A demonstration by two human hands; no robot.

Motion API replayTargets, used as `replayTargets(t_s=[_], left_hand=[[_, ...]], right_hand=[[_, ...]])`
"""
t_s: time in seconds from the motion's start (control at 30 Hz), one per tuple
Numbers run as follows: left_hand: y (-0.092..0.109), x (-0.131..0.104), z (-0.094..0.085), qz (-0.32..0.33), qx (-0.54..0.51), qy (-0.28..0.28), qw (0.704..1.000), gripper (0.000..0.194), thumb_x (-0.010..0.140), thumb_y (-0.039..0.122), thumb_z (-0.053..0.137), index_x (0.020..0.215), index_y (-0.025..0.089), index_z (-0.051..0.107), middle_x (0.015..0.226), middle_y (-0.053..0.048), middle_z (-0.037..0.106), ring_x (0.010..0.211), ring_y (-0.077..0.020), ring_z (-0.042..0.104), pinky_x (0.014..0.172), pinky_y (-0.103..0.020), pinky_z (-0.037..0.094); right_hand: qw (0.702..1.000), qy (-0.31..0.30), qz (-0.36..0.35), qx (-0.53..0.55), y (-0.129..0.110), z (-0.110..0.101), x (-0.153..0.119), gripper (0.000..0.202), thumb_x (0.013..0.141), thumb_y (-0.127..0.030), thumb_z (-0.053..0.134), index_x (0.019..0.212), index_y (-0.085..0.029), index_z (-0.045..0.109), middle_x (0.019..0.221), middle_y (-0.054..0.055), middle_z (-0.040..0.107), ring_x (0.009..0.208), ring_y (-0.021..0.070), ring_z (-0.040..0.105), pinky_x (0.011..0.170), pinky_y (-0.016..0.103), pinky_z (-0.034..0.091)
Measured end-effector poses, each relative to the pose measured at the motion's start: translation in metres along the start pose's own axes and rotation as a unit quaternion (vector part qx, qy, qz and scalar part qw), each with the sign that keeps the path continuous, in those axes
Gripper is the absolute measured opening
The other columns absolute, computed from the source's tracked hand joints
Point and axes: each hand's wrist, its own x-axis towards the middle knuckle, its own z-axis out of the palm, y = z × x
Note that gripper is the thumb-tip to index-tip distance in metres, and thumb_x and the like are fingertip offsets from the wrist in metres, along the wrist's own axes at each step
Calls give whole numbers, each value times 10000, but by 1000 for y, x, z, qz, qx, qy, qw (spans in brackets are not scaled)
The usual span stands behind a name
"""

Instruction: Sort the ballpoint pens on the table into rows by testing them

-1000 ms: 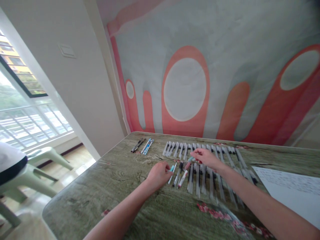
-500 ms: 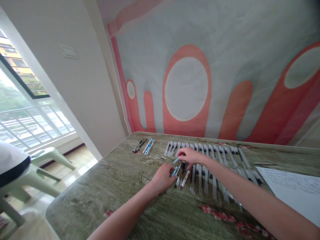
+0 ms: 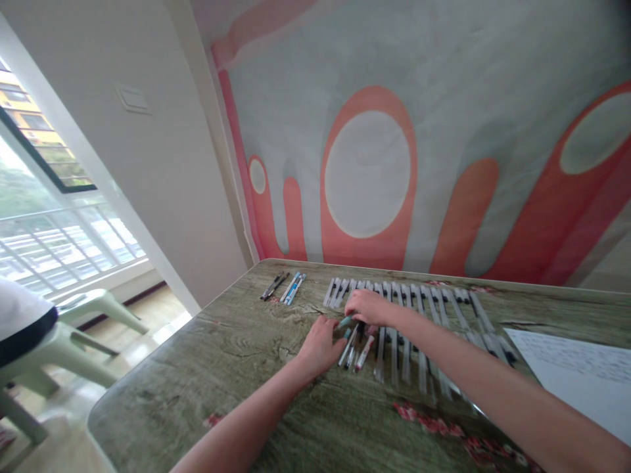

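A light teal pen [image 3: 344, 322] is pinched in my right hand [image 3: 367, 307], above a small pile of pens. My left hand [image 3: 320, 344] is at the pile's left side, its fingertips close to the teal pen; whether they touch it I cannot tell. In the pile, a red-and-white pen [image 3: 363, 353] and several dark or clear pens lie beneath my hands. Rows of clear-barrelled pens [image 3: 422, 371] lie under and beyond my right forearm. Farther left are blue-and-white pens [image 3: 294, 288] and dark pens [image 3: 275, 286].
The wood-patterned table [image 3: 236, 381] has a written sheet of paper [image 3: 582, 374] at its right. A patterned wall stands behind the table. Green plastic stools [image 3: 73, 348] are on the floor at the left, one with a white and black item on it.
My right hand has moved slightly left and down with the teal pen. My left hand has shifted a little up and left, its fingers now nearer that pen's end.
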Motion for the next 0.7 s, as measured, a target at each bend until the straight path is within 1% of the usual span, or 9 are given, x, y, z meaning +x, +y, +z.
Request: replayTargets(t_s=[0.2, 0.33, 0.47, 0.57, 0.63, 0.7], left_hand=[[2, 0, -2, 7, 7, -18, 1000, 229, 702, 278, 492, 880, 163, 577, 844, -60, 551, 843, -178, 509, 764, -279, 390], [2, 0, -2, -4, 7, -27, 1000, 223, 702, 292, 496, 856, 160, 589, 848, -63, 560, 836, -178, 512, 764, -279, 389], [3, 0, -2, 8, -2, -24, 1000, 226, 716, 310, 485, 849, 160, 591, 846, -64, 566, 840, -179, 511, 772, -284, 386], [4, 1, -3, 17, -6, -27, 999, 219, 725, 310, 478, 832, 161, 597, 834, -63, 569, 848, -180, 509, 773, -285, 385], [5, 1, -2, 20, -10, -30, 999, 214, 724, 309, 480, 826, 164, 601, 828, -61, 572, 845, -182, 509, 770, -286, 386], [5, 1, -1, 16, -16, -29, 999, 220, 724, 313, 481, 829, 164, 603, 833, -63, 575, 843, -182, 510, 768, -288, 388]], right_hand=[[999, -3, -32, -26, -6, 3, 1, 146, 727, -184, 563, 831, -219, 659, 842, 44, 648, 923, 199, 489, 780, 291, 337], [999, 29, -28, -26, -3, -4, -6, 167, 745, -166, 538, 849, -213, 660, 843, 45, 649, 892, 184, 492, 782, 283, 344], [996, 94, 11, -1, 3, -23, -22, 180, 776, -179, 506, 883, -202, 648, 873, 52, 646, 889, 187, 486, 796, 296, 347], [990, 136, 35, 25, 2, -38, -40, 189, 802, -211, 478, 904, -193, 636, 898, 58, 639, 900, 192, 485, 801, 302, 350], [987, 150, 40, 44, -5, -44, -52, 195, 811, -233, 468, 909, -188, 630, 905, 64, 633, 900, 192, 491, 802, 304, 351], [987, 145, 34, 62, -18, -46, -64, 199, 819, -256, 458, 907, -190, 625, 894, 64, 630, 879, 189, 505, 786, 301, 358]])
